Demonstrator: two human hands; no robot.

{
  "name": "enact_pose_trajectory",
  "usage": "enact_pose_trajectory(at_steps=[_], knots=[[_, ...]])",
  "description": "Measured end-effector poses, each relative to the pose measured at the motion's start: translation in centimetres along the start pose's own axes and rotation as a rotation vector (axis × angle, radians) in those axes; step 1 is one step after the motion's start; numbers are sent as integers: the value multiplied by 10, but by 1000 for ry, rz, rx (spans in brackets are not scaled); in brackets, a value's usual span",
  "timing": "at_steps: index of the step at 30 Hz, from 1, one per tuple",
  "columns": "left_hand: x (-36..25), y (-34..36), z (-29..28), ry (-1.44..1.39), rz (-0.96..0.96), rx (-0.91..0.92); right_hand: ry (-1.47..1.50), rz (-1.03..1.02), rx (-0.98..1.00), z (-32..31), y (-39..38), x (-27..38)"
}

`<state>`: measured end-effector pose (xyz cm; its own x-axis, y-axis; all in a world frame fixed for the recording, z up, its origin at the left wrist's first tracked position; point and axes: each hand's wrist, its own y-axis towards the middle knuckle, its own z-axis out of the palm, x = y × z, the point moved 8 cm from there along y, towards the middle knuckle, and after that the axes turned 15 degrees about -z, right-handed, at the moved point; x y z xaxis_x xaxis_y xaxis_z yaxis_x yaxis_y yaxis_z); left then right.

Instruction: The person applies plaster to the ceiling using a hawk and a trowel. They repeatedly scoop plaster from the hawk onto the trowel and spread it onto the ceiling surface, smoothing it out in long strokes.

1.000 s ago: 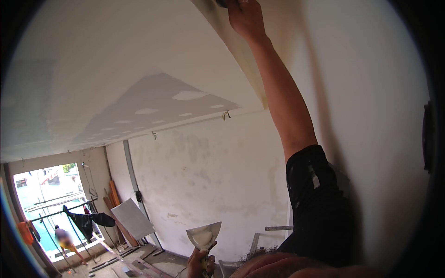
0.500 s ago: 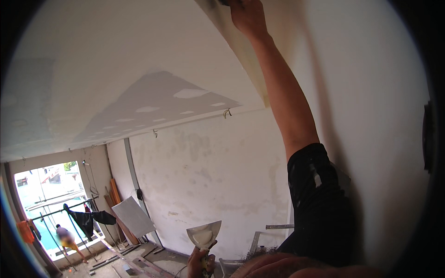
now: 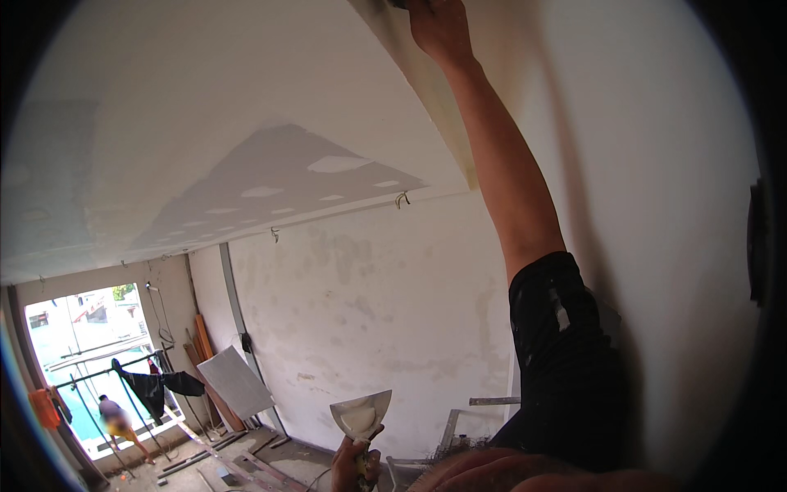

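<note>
Head camera view: you are in a room under finishing work, your right arm stretched overhead and your left hand low. Your left hand has its fingers wrapped around the handle of a broad putty knife, blade up, at the lower middle; a mound of pale filler sits on the blade. Your right hand is high, by the yellowish band along the ceiling's edge. A dark object shows just beside it, but the top border cuts off those fingers, so whether they grip it you cannot tell.

Work appears partly done. Much of the ceiling near you looks evenly coated in off-white. Farther off, a grey ceiling section seems to lack that coat, carrying only separate white patches. The yellowish band looks uneven in tone and probably unfinished. Your right-hand wall reads as smooth and pale, while the far wall is blotchy, which suggests more surfacing is left there. Filler on the blade suggests you have material for further coating. Beyond, a grey sheet leans near the window opening, where another person is.
</note>
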<state>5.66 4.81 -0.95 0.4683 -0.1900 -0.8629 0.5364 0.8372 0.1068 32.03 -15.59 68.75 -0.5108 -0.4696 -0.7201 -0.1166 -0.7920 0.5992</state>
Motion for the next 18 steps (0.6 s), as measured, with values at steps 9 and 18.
enact_pose_trajectory(at_steps=[9, 18], knots=[[3, 2, -3, -12, 4, -23, -11, 5, 4, 2, 1, 1], [5, 1, 0, -18, 4, -27, -38, -32, 16, 4, 1, 3]])
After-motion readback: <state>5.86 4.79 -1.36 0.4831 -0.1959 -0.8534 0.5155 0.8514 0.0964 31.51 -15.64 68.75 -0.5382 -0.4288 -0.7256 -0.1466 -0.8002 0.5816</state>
